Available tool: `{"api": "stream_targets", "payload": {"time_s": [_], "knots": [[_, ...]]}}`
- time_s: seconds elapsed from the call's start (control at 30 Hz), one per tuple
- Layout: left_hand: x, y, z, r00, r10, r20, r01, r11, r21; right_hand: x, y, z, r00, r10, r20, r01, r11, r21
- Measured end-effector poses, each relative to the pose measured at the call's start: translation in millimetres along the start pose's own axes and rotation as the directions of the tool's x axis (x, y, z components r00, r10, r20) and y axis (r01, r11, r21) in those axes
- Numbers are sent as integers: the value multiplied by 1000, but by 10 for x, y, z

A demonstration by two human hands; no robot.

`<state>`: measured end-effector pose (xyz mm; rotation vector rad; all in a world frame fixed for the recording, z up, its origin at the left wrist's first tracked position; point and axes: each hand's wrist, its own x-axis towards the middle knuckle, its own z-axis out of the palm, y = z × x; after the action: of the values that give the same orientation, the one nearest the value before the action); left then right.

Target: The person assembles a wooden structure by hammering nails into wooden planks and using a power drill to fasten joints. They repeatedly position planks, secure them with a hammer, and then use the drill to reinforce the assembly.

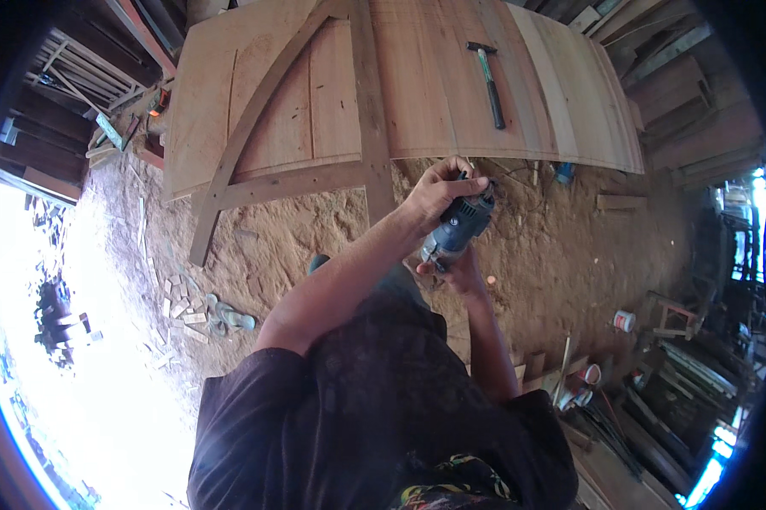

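Observation:
A compact blue-and-black handheld power tool (461,228) is held in front of my body, just off the near edge of the wooden panel (434,93). My left hand (440,185) grips its far end, with the thumb laid over the top. From below, my right hand (463,274) clasps the near end, where greyish metal parts show. The tool's body partly hides the right fingers. On the panel lies a hammer (490,85) with a green and black handle, beyond both hands.
A curved brace joined to straight timbers (264,185) lies across the panel's left part and overhangs its near edge. Sawdust covers the ground (561,246). Small wood offcuts (194,318) lie at left, a white tub (623,320) at right. Stacked lumber (680,102) lines the far right.

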<state>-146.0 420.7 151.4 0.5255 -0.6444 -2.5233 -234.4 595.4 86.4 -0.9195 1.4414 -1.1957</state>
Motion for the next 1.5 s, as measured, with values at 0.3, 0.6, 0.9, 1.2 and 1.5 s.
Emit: {"api": "stream_targets", "payload": {"time_s": [0.3,0.6,0.9,1.2,1.5], "knots": [[-67,537,-34,964,165,-210,-50,882,468,203,-343,189,985,-5,-173,-20,990,-141],[551,1360,-2034,709,675,-205,154,135,979,1090,-218,231,964,-127,-236,152,984,94],[1424,1584,-2063,742,666,-76,233,-150,961,1742,179,128,999,-28,31,1,762,647],[1518,1473,-1946,732,675,-93,366,-274,889,1670,33,412,967,-41,-253,40,999,-9],[1574,1360,-2078,640,762,98,345,-399,850,1853,-259,581,897,-305,-321,110,855,-506]]}}
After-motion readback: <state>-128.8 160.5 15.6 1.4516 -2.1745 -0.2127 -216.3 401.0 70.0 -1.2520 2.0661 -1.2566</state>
